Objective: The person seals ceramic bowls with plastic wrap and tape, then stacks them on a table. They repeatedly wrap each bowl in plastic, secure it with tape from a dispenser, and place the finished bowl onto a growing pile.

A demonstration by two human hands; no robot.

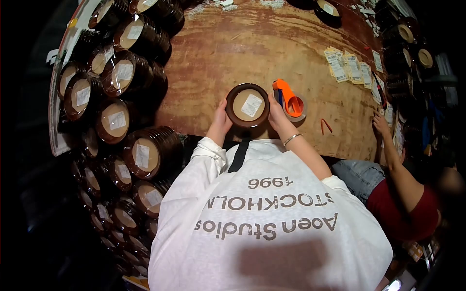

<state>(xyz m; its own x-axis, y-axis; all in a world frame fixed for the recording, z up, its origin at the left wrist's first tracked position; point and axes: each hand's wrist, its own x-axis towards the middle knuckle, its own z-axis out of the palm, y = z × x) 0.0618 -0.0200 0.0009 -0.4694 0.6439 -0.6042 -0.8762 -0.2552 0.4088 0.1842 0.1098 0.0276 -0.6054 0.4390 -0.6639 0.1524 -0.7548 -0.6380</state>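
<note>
A round dark brown dish (238,119) with a tan base and a white label (252,105) faces up at the near edge of the table. My left hand (222,118) is closed on its left side, and my right hand (278,114) grips its right side, with a bracelet on that wrist. Just right of my right hand lies an orange tape dispenser (286,92) with a roll of tape (302,114). The fingers' undersides are hidden by the dish.
Stacks of wrapped brown dishes (118,72) crowd the left. Label sheets (353,69) and small red snips (325,127) lie to the right on the wooden table (252,43). A co-worker's hand (381,122) reaches over the right edge. More dishes (407,34) stand behind.
</note>
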